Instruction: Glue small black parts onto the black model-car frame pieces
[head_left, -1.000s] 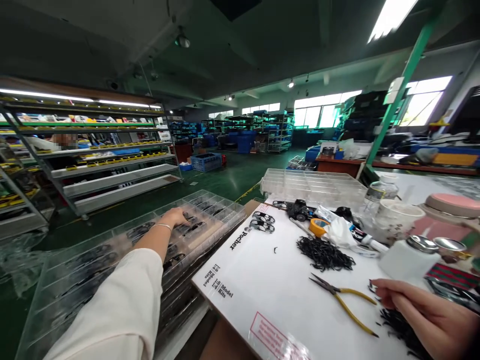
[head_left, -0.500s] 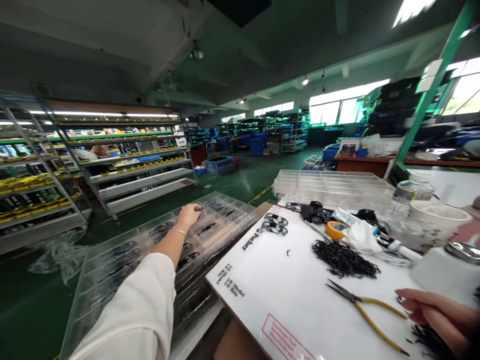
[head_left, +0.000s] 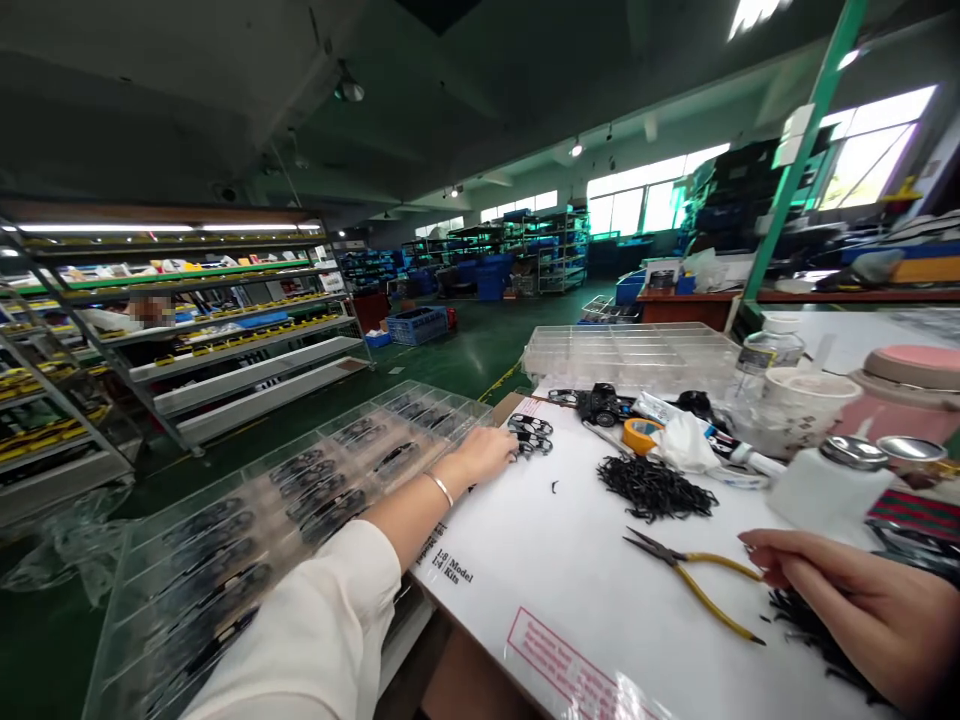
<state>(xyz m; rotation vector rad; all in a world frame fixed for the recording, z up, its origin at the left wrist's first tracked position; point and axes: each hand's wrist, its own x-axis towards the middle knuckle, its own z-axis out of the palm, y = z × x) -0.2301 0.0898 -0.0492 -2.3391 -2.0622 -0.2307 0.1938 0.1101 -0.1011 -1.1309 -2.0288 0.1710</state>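
Note:
My left hand point(head_left: 486, 456) is over the left edge of the white printed board point(head_left: 570, 570), fingers curled together and pointing down. Its fingertips are right beside a few flat black-and-grey parts with cut-outs point(head_left: 532, 428); what they grip, if anything, is hidden. My right hand point(head_left: 847, 590) rests at the board's right side with thumb and fingers pinched; I cannot make out what is between them. Under it lie loose black strips point(head_left: 810, 625). Just left of it are pliers with yellow handles point(head_left: 701, 575). A heap of small black pieces point(head_left: 656, 487) lies farther back.
To the left is a clear compartment tray point(head_left: 352, 470) holding dark parts. Behind the board stands another clear divided case point(head_left: 630, 350). Orange tape point(head_left: 641, 436), a white dispenser bottle point(head_left: 832, 490), a white tub point(head_left: 810, 405) and a pink container point(head_left: 907, 395) crowd the right.
My left hand has moved right, from over the compartment tray to the black-and-grey parts on the board. My right hand stays pinched near the pliers. The view has turned slightly right.

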